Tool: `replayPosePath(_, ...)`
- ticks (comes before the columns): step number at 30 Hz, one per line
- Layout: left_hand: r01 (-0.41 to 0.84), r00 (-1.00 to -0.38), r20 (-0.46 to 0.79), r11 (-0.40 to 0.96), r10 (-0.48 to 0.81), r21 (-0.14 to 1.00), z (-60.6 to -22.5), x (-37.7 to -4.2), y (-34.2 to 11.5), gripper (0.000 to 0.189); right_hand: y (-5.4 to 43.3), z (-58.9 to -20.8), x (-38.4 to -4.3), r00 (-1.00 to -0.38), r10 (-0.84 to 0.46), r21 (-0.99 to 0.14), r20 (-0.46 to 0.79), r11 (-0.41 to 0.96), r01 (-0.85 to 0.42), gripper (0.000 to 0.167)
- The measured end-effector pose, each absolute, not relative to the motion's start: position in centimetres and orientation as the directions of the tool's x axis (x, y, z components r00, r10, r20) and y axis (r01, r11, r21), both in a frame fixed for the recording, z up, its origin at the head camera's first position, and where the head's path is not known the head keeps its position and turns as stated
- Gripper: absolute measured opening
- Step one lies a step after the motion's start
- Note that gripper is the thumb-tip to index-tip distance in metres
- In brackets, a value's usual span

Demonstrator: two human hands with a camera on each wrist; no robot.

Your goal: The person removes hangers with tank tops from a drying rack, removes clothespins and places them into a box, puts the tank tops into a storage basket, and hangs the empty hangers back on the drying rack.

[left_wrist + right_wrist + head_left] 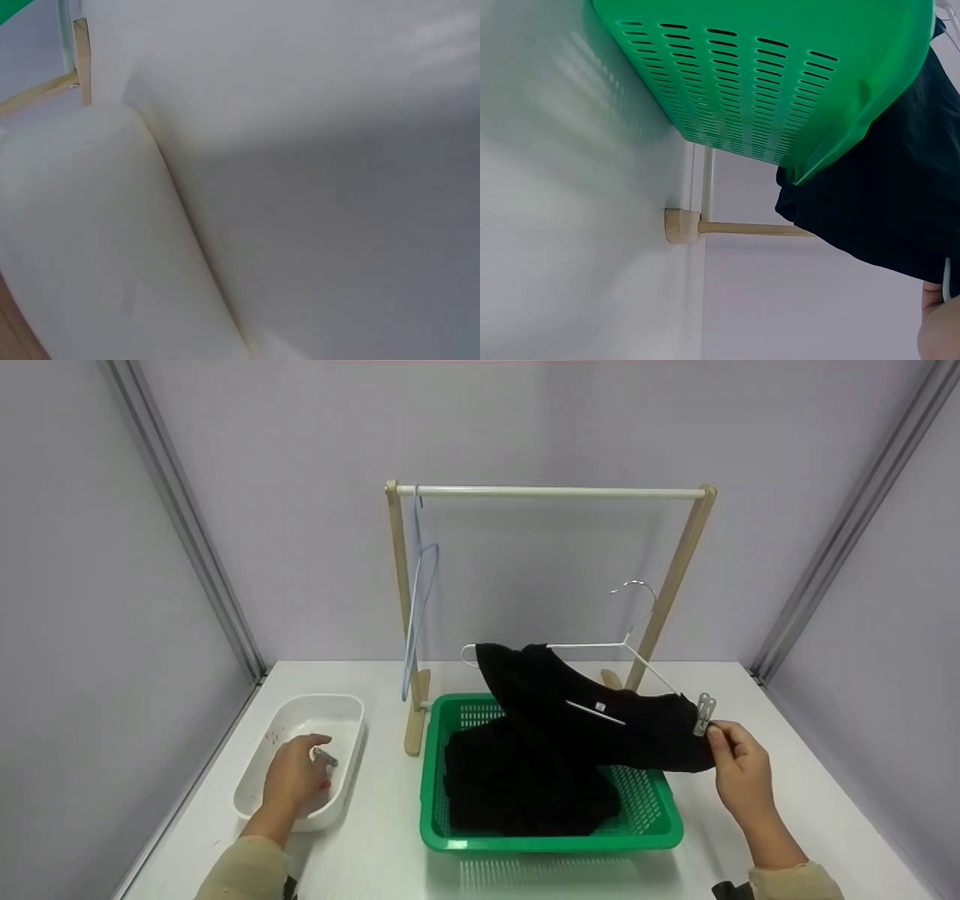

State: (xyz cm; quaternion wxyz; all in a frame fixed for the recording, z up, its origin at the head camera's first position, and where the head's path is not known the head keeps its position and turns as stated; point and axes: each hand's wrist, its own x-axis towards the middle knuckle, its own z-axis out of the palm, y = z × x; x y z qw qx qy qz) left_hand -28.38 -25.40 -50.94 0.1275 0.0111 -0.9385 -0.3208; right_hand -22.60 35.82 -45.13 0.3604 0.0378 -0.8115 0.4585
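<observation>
At the left, my left hand [292, 772] reaches into a white tray [352, 712], its fingers around a grey metal clothespin [325, 757]. The left wrist view shows only the tray's outside wall [97, 225] and the table. My right hand [742, 769] pinches the right edge of a black garment [645, 727], which lies over a white hanger [585, 645]. Beside those fingertips another grey clothespin [704, 715] clips the garment near the hanger's right end. The garment's lower part lies bunched inside a green basket [551, 844]. In the right wrist view my fingers [934, 330] are mostly cut off.
Behind the basket stands a wooden rack with a white rail [551, 493]. A light blue hanger [411, 622] hangs at the rail's left end. The white hanger's hook [636, 583] stands up, below the rail and near the right post [679, 577]. Grey walls enclose the table.
</observation>
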Motion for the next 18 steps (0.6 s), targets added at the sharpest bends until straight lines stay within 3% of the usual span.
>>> replayPosePath(10,0.157,-0.912,0.393,0.786,-0.117,0.598,-48.5,-27.7,-24.1,0.028,35.6,-45.1,-22.7,-0.749,0.274,-0.731,0.603,0.566,-0.381,0.016)
replayPosePath(18,0.278,-0.821,0.556,0.761,-0.129,0.587,-45.3,-26.5,-22.0,0.024,35.7,-45.2,-22.9,-0.764,0.286,-0.729,0.579,0.601,-0.328,0.016)
